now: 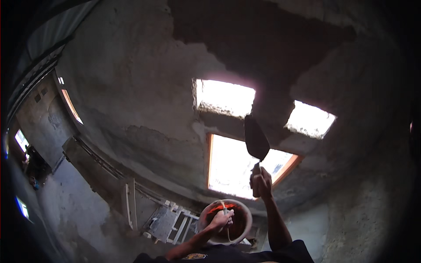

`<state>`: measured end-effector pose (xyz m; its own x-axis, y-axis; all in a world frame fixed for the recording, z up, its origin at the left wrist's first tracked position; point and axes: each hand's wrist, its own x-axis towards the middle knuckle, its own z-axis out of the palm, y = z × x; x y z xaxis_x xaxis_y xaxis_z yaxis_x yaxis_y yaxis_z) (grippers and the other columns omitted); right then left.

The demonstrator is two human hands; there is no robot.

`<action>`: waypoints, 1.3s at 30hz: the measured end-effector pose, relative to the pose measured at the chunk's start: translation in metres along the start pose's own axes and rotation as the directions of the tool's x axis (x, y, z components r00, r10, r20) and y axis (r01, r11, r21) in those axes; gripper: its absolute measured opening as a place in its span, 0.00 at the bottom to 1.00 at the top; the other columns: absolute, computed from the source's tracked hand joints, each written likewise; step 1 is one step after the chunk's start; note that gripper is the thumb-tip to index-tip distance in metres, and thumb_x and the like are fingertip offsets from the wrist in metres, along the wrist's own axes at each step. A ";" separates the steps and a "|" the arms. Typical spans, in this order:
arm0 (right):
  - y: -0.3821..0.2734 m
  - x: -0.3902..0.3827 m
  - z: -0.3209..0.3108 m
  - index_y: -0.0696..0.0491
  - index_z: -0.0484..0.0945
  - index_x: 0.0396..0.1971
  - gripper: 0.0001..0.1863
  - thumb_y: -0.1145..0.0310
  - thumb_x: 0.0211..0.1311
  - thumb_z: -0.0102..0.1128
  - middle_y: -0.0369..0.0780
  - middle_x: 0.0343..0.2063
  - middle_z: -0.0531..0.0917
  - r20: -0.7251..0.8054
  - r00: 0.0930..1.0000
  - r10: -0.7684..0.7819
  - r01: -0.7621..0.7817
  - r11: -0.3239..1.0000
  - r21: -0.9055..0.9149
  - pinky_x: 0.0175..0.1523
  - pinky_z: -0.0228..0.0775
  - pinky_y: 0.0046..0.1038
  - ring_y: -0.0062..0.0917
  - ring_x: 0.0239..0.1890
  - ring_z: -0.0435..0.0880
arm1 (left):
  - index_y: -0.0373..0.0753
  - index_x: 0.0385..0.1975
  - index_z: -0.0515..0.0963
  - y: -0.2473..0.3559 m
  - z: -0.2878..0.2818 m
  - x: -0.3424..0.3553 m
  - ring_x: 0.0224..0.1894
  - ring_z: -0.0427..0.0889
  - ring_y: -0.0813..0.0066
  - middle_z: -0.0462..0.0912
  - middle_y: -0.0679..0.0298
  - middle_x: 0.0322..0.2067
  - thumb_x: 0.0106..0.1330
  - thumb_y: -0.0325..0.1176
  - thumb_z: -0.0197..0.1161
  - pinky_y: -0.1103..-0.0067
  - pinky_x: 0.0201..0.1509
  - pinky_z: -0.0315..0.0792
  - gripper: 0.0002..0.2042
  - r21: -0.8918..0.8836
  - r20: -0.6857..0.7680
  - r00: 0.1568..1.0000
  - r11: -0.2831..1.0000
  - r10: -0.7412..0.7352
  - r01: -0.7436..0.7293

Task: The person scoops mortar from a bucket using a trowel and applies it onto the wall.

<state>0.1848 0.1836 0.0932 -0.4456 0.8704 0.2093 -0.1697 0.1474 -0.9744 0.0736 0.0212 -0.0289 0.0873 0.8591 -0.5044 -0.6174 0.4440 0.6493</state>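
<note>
My right hand (262,182) is closed round the handle of a pointed trowel (256,138). Its dark blade is raised toward the wall, the tip near the strip between the wall openings. Whether any mortar lies on the blade cannot be made out. Lower down, my left hand (222,220) grips the pale handle of a round bucket (247,218) close to my body. The bucket has a light rim and a reddish inside; its contents are too dark to tell.
A rough wall carries a dark, damp-looking plaster patch (263,35). Below it are two bright openings (226,97) and a wood-framed window (209,162). At the lower left are a slatted wooden piece (177,225), upright boards (130,204) and a long dark panel (90,168).
</note>
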 end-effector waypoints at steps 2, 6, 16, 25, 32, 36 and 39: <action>-0.037 0.046 0.021 0.59 0.70 0.33 0.16 0.59 0.68 0.44 0.34 0.15 0.71 0.024 0.997 -0.073 0.073 0.997 0.014 0.19 0.62 0.21 0.15 0.14 0.68 | 0.40 0.26 0.66 0.010 -0.001 -0.008 0.10 0.58 0.85 0.59 0.75 0.12 0.68 0.37 0.53 0.83 0.15 0.52 0.11 -0.012 -0.061 0.998 1.000 0.016 -0.017; -0.095 0.148 0.058 0.57 0.68 0.40 0.07 0.71 0.64 0.50 0.35 0.23 0.74 0.058 0.987 -0.152 0.151 0.988 0.021 0.28 0.72 0.22 0.18 0.23 0.77 | 0.40 0.26 0.67 0.031 -0.012 -0.020 0.10 0.55 0.86 0.56 0.76 0.11 0.67 0.38 0.55 0.83 0.14 0.51 0.11 0.017 -0.172 0.979 0.993 0.114 -0.113; -0.234 0.334 0.187 0.53 0.71 0.37 0.24 0.45 0.58 0.52 0.40 0.15 0.75 -0.119 0.742 -0.659 0.553 0.704 -0.446 0.15 0.64 0.30 0.28 0.12 0.75 | 0.41 0.24 0.70 0.059 -0.068 -0.045 0.10 0.60 0.89 0.63 0.76 0.11 0.64 0.39 0.57 0.85 0.12 0.53 0.11 0.110 -0.366 0.882 0.955 0.297 -0.276; -0.226 0.404 0.187 0.55 0.65 0.55 0.29 0.54 0.57 0.52 0.50 0.43 0.77 0.190 0.490 -0.851 0.356 -0.004 -0.935 0.49 0.70 0.42 0.42 0.44 0.79 | 0.42 0.22 0.66 0.049 -0.085 -0.051 0.09 0.60 0.86 0.61 0.75 0.11 0.61 0.39 0.61 0.84 0.11 0.54 0.13 -0.124 -0.484 0.858 0.957 0.171 -0.261; -0.230 0.443 0.190 0.54 0.73 0.49 0.18 0.63 0.61 0.48 0.51 0.45 0.76 0.100 0.760 -0.642 0.180 0.061 -0.982 0.50 0.71 0.42 0.39 0.49 0.77 | 0.42 0.21 0.67 0.047 -0.082 -0.039 0.09 0.61 0.86 0.62 0.75 0.11 0.62 0.40 0.61 0.84 0.11 0.55 0.14 -0.093 -0.433 0.890 0.975 0.142 -0.201; -0.231 0.427 0.193 0.56 0.74 0.47 0.18 0.62 0.60 0.49 0.54 0.44 0.76 0.229 0.763 -0.604 0.198 -0.118 -0.973 0.51 0.70 0.43 0.42 0.50 0.76 | 0.42 0.22 0.67 0.051 -0.078 -0.039 0.09 0.59 0.87 0.61 0.76 0.11 0.62 0.40 0.60 0.85 0.11 0.53 0.13 -0.061 -0.428 0.895 0.984 0.124 -0.166; -0.231 0.416 0.187 0.56 0.74 0.47 0.18 0.63 0.59 0.50 0.54 0.44 0.76 0.259 0.709 -0.656 0.221 -0.142 -0.965 0.51 0.69 0.44 0.44 0.50 0.75 | 0.42 0.22 0.67 0.048 -0.076 -0.037 0.08 0.58 0.89 0.60 0.77 0.11 0.62 0.40 0.60 0.86 0.10 0.51 0.12 -0.072 -0.380 0.913 0.980 0.147 -0.188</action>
<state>-0.1254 0.4236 0.4203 -0.4322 0.3982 0.8091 0.7738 0.6245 0.1059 -0.0190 -0.0090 -0.0221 -0.3081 0.7529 -0.5816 -0.6778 0.2552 0.6895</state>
